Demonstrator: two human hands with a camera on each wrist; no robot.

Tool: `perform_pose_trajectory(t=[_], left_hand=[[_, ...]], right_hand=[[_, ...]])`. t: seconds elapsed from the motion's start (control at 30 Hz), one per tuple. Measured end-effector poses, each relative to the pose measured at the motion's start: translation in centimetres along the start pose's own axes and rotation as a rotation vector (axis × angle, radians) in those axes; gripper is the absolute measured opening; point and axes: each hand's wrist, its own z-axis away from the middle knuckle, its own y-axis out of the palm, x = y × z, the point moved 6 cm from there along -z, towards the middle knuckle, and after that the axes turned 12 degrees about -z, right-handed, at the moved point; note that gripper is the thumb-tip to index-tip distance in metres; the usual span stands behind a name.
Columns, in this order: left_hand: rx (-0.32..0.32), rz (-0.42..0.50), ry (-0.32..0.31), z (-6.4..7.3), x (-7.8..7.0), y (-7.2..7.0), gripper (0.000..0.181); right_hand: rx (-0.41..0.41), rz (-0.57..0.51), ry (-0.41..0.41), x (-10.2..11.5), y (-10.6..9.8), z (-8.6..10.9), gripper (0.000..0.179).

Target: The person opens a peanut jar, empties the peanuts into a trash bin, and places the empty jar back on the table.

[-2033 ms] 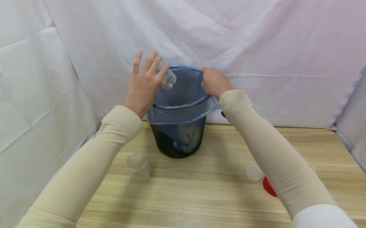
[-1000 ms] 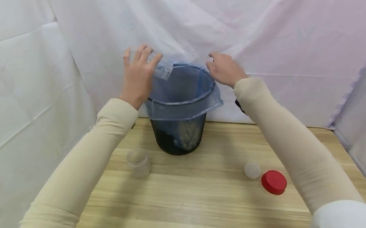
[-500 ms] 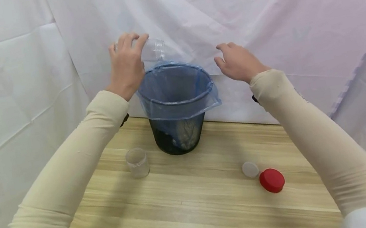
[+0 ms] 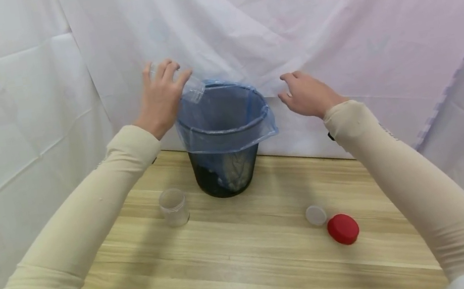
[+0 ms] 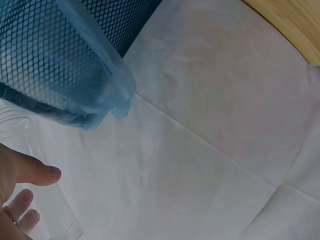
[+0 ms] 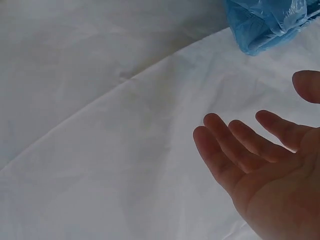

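My left hand [image 4: 161,95] grips a clear plastic jar [image 4: 193,90], tilted with its mouth down toward the left rim of a black mesh trash can [image 4: 228,168]. Thumb and fingers wrap the jar's side in the left wrist view, and its see-through wall [image 5: 47,215] shows no contents. A blue plastic bag [image 4: 231,139] lines the can and folds over its rim. To the right of the can, my right hand [image 4: 308,93] hovers with relaxed fingers and holds nothing; its bare palm [image 6: 280,195] shows in the right wrist view.
A second clear jar [image 4: 174,208] stands upright and uncapped on the wooden table [image 4: 234,267], left of the can. At right lie a white disc [image 4: 316,215] and a red lid [image 4: 343,229]. White cloth [image 4: 239,20] hangs close behind and along both sides.
My right hand has let go of the bag's rim and drawn away rightward. The jar in my left hand, which held a pale bit before, rose, levelled, then tipped down again further left.
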Motion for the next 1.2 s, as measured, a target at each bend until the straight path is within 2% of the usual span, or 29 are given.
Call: perform_pose_trajectory(t=[0.13, 0.27, 0.43, 0.53, 0.7, 0.8, 0.9, 1.0, 1.2], left_hand=[[-0.046, -0.016, -0.046, -0.1, 0.7, -0.6, 0.057], [-0.098, 0.015, -0.13, -0.3, 1.3, -1.2, 0.061], [-0.103, 0.076, -0.192, 0.1, 1.4, -1.2, 0.055], [-0.092, 0.096, -0.169, 0.8, 1.1, -0.7, 0.052], [-0.059, 0.061, -0.081, 2.5, 0.6, 0.7, 0.05], [-0.045, 0.054, -0.072, 3.3, 0.9, 1.1, 0.051], [-0.058, 0.082, -0.127, 3.8, 1.8, 0.9, 0.053], [-0.071, 0.142, -0.216, 4.1, 3.0, 0.3, 0.054], [-0.05, 0.368, -0.453, 5.4, 5.1, -0.3, 0.061]], right_hand=[[-0.006, 0.012, 0.002, 0.0, -0.3, 0.3, 0.065], [-0.014, 0.003, 0.005, 0.0, -0.6, 0.5, 0.065], [-0.015, 0.001, 0.006, -0.3, -0.4, 0.7, 0.065], [-0.013, 0.004, 0.006, -0.6, -0.2, 0.8, 0.064], [-0.002, 0.001, 0.009, -1.1, 0.0, 1.2, 0.065], [0.001, 0.001, 0.012, -1.4, 0.0, 1.8, 0.065], [-0.005, 0.007, 0.006, -1.6, -0.2, 2.4, 0.065], [-0.012, 0.02, 0.0, -1.8, -0.4, 2.9, 0.065], [-0.029, 0.034, -0.016, -1.8, -0.5, 4.1, 0.065]])
